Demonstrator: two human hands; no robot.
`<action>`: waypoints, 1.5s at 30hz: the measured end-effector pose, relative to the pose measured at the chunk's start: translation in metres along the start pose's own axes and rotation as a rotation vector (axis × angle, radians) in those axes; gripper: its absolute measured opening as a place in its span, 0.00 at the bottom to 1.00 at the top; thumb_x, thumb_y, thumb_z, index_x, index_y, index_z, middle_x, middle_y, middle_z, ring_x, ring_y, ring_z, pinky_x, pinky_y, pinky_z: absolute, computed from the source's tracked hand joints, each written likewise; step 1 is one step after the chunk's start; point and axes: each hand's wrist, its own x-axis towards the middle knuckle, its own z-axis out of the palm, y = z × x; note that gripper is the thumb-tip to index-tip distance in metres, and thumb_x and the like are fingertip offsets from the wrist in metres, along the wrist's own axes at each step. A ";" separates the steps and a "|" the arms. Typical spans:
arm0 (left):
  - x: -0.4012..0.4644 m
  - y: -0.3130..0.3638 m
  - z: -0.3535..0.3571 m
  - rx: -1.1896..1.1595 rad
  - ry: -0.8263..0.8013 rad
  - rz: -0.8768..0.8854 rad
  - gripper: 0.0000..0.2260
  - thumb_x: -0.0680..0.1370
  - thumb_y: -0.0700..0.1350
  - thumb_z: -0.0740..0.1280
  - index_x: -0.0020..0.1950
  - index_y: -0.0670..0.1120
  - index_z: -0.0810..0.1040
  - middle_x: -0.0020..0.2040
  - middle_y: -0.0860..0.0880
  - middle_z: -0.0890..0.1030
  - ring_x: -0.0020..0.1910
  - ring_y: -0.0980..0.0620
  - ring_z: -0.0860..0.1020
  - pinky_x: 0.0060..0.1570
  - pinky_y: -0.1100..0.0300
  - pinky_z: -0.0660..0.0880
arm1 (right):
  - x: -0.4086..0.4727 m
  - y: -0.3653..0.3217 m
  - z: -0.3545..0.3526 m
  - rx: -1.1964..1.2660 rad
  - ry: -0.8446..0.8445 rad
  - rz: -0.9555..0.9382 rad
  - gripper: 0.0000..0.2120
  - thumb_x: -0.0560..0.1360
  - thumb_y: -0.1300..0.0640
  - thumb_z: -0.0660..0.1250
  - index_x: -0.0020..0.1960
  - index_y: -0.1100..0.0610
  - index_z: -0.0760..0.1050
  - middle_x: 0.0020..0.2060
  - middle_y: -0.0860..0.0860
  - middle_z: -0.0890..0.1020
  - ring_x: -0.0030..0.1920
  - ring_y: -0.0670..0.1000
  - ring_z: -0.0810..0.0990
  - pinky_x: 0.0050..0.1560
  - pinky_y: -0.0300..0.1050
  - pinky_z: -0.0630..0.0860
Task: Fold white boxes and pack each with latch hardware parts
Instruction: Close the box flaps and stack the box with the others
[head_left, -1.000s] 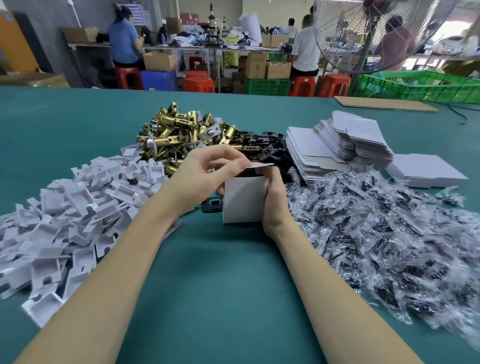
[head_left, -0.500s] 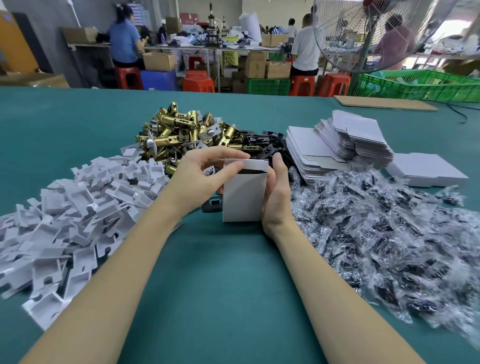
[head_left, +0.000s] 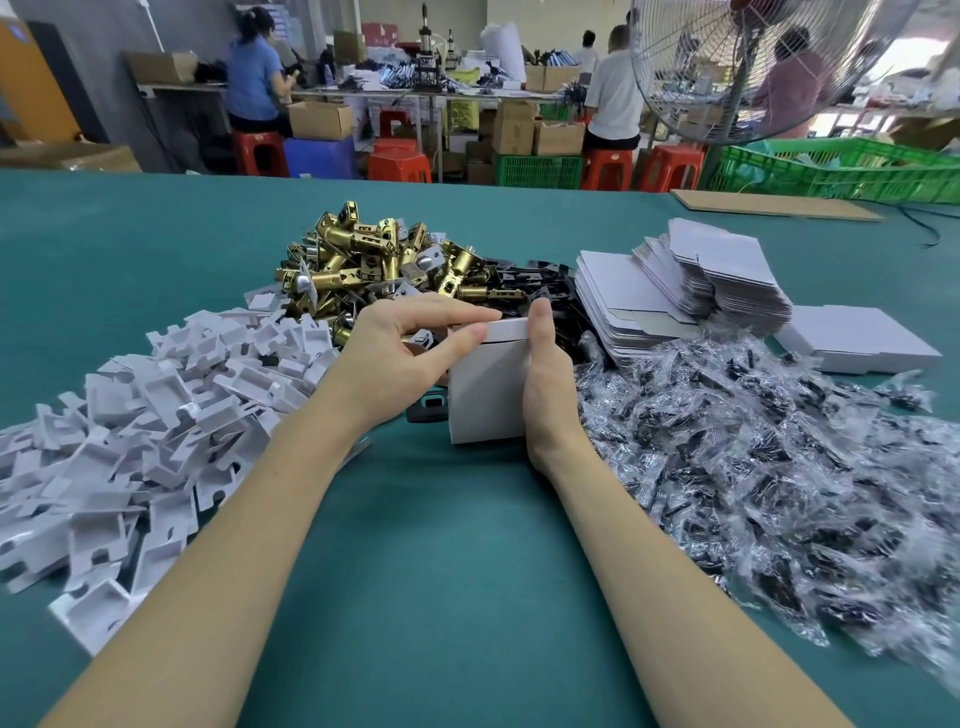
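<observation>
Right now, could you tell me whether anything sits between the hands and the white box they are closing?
Nothing visible does. The left hand has its fingertips on the top flap of the white box, and the right hand lies flat against its right side.

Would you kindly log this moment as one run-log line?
step: closing lid | small white cardboard box upright on teal table | left hand fingers on lid | right hand braces side
</observation>
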 end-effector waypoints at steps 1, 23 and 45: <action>-0.001 0.000 0.000 0.001 0.007 -0.006 0.08 0.81 0.44 0.72 0.59 0.51 0.87 0.53 0.55 0.86 0.55 0.51 0.82 0.49 0.46 0.83 | 0.000 -0.001 0.000 -0.015 0.001 -0.008 0.29 0.75 0.28 0.55 0.40 0.48 0.85 0.39 0.49 0.87 0.38 0.44 0.85 0.34 0.33 0.76; 0.003 0.012 0.025 0.196 0.148 0.070 0.08 0.77 0.54 0.71 0.44 0.52 0.76 0.44 0.55 0.83 0.45 0.51 0.80 0.36 0.54 0.75 | -0.004 -0.002 0.000 -0.034 -0.054 -0.026 0.36 0.71 0.24 0.51 0.47 0.48 0.88 0.51 0.47 0.88 0.58 0.46 0.82 0.59 0.47 0.72; 0.003 0.014 0.021 0.066 0.072 0.013 0.04 0.79 0.47 0.74 0.50 0.57 0.86 0.47 0.57 0.78 0.41 0.58 0.74 0.39 0.66 0.70 | -0.002 -0.001 0.001 0.009 -0.091 -0.069 0.34 0.78 0.32 0.49 0.50 0.51 0.88 0.53 0.51 0.88 0.60 0.55 0.83 0.66 0.56 0.73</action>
